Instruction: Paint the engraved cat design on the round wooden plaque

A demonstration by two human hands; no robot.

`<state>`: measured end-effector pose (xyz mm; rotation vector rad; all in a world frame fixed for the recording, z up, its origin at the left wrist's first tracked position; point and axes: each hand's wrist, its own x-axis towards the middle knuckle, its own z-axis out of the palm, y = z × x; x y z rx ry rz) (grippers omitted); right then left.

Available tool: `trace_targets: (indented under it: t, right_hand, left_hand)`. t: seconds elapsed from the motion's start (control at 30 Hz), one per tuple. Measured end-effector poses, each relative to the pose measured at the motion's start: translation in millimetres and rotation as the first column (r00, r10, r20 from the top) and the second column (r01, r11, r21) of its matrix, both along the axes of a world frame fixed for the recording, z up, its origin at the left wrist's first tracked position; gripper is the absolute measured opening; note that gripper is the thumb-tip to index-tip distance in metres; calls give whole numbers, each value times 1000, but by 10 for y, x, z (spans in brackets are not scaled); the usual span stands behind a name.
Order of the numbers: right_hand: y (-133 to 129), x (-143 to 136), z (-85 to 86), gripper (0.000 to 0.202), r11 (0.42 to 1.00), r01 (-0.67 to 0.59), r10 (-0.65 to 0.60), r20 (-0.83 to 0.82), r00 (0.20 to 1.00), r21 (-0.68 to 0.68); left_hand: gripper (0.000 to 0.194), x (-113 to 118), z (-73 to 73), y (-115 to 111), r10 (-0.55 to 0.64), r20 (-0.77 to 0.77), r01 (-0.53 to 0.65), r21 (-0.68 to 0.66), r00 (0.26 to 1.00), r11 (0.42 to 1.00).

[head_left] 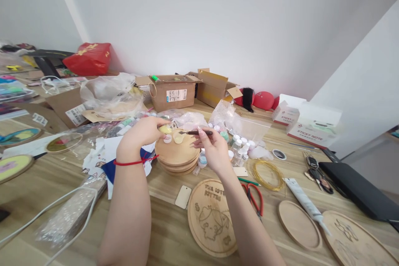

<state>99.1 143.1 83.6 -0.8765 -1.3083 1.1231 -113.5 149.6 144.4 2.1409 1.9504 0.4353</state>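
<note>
Tool [192,132], dark-handled, sits in the right hand [215,150], its tip near 1 pale cup [178,138] on stacked wooden plates [177,156]; the left hand [140,133], held apart, is at a yellow container [165,129], grip unclear; a careless nudge could tip the cup.

The head camera looks from above the near side of the plate stack [178,154], facing forward and downward, at moderate range.
</note>
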Motion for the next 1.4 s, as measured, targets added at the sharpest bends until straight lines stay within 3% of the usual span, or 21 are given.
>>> trace_targets:
  t: [0.2,0.3,0.5,0.8,1.17,1.4]
  right_hand:
    - [-61,28,131,34,994,97,-91,-127,988,41]
    - [-89,-13,147,33,997,65,-58,-158,986,38]
    - [-106,-129,76,35,1000,-15,13,-140,990,-16]
    - [-46,-158,39,38,990,-62,26,-273,962,-123]
    - [21,-64,49,41,990,-27,-20,-320,947,-140]
    - [83,-27,-1,40,992,30,-61,-253,966,-123]
  left_hand:
    - [49,32,-10,23,53,-30,-54,-10,998,999]
    - [53,60,0,26,46,-8,-46,-31,999,998]
    - [53,114,-5,58,-91,26,91,6,995,996]
    - [49,133,9,52,-101,33,101,-6,994,995]
    - [49,29,-38,49,31,8,-31,-16,999,999]
    - [46,-68,-90,67,105,-63,-106,-4,992,994]
